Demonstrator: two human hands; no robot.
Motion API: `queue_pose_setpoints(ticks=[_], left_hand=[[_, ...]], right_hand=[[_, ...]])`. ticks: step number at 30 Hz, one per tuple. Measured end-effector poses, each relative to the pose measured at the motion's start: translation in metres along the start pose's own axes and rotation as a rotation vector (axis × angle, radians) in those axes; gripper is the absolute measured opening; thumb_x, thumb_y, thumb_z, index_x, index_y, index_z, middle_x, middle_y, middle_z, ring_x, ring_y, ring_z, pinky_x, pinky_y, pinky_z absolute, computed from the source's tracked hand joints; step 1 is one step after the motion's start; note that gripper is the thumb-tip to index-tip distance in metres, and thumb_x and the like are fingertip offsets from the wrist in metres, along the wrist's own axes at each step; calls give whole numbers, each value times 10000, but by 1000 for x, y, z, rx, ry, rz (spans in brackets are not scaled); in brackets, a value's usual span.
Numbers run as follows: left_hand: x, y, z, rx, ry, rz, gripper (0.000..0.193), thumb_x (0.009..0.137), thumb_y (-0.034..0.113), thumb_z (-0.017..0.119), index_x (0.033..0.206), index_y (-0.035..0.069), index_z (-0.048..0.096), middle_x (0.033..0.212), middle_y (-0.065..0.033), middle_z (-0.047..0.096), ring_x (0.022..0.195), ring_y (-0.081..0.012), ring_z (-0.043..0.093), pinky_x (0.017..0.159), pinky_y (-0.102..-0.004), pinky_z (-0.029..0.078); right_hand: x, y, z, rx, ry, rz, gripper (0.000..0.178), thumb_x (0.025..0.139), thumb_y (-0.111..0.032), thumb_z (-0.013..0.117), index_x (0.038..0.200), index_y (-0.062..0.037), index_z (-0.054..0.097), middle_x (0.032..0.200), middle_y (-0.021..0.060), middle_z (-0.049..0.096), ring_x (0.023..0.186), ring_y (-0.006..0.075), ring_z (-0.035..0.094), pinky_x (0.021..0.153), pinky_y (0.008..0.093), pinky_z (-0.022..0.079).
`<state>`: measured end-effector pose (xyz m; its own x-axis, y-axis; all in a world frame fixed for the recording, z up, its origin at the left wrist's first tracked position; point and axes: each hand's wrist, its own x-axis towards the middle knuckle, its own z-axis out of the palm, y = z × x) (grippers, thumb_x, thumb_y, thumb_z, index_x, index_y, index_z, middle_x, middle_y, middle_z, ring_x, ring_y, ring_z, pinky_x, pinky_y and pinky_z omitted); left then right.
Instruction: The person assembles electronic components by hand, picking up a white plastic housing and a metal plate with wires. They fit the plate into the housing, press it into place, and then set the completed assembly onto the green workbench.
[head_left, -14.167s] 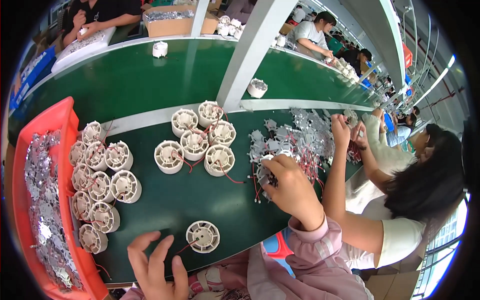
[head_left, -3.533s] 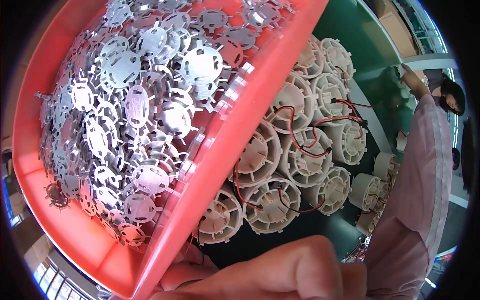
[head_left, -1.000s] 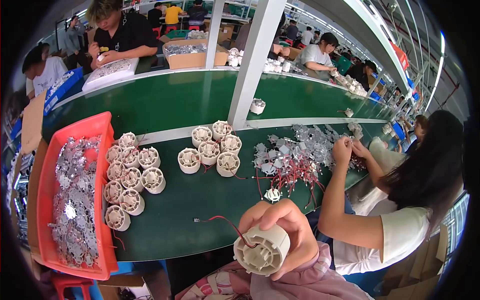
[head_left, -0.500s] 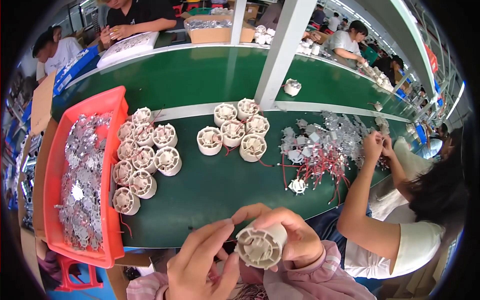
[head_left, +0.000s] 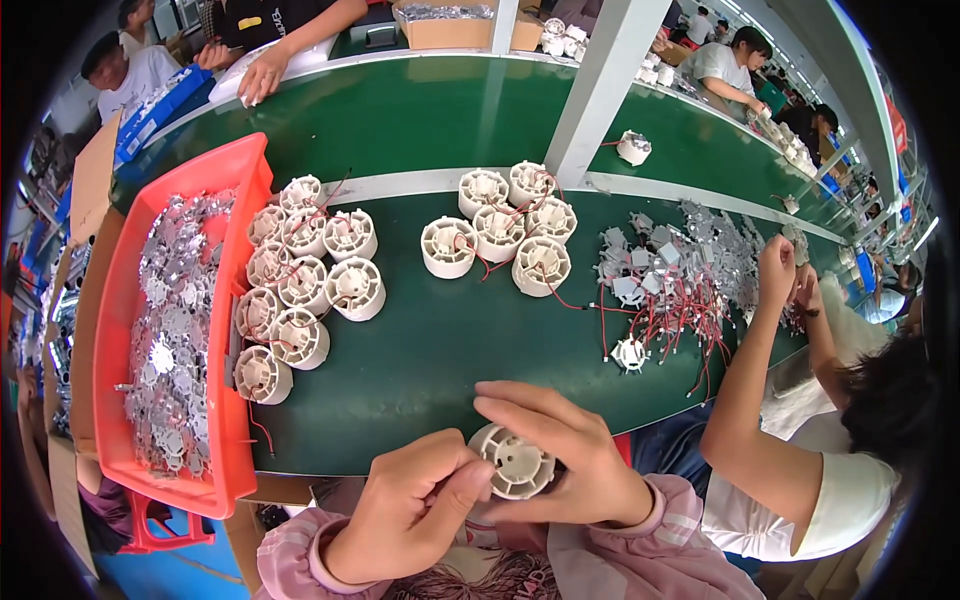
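Just beyond the table's front edge, my right hand (head_left: 575,450) is wrapped round a white cylindrical plastic housing (head_left: 523,466). The housing's ribbed open end with its central hub faces me. At the housing's left rim, the thumb and forefinger of my left hand (head_left: 420,500) are pinched together; whatever sits between them is too small or hidden to make out. Farther off on the green table stand similar white housings, a small cluster (head_left: 498,232) in the middle and a larger group (head_left: 302,285) at the left, with thin red wires coming out of some.
A red-orange bin (head_left: 225,440) of shiny metal pieces stands at the left. On the right lies a pile of metal plates (head_left: 665,265) with red wires, and a co-worker's arm (head_left: 745,400) reaches beside it. A white post (head_left: 605,95) rises behind the table.
My left hand has gone from loosely spread fingers to a pinch at the housing's rim. The housing has turned slightly in my right hand, whose fingers now reach over its top. The view has shifted.
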<state>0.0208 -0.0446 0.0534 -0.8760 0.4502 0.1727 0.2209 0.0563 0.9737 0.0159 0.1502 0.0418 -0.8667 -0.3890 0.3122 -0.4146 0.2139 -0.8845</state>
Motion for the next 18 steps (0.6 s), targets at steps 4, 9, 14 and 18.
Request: queue_pose_setpoints(ticks=[4,9,14,18], left_hand=[[-2,-4,-3,-41,28,-102,222,926,127,572,758,-18,587,703,-58,534,565,-120,462,498,-266,325],[1,-12,-3,364,120,-60,130,877,75,600,776,-7,608,715,-58,538,602,-135,480,550,-280,386],[5,-15,3,800,689,222,207,839,82,665,1022,19,592,830,-88,575,725,-197,575,683,-280,482],[-42,53,3,-948,433,283,195,859,80,629,970,64,470,898,-99,470,684,-217,461,621,-390,527]], right_hand=[[0,-3,1,-262,28,-37,604,654,-201,841,1148,26,579,1097,177,608,846,264,644,725,331,515],[1,7,-3,-214,70,-10,569,658,-186,837,1127,10,581,983,147,621,845,265,640,694,316,518],[11,24,0,-577,142,61,547,680,-166,817,1152,-21,580,928,133,619,831,249,645,672,298,508],[9,10,-8,-501,234,60,442,697,-144,799,1080,-25,614,884,117,613,768,231,628,624,299,490]])
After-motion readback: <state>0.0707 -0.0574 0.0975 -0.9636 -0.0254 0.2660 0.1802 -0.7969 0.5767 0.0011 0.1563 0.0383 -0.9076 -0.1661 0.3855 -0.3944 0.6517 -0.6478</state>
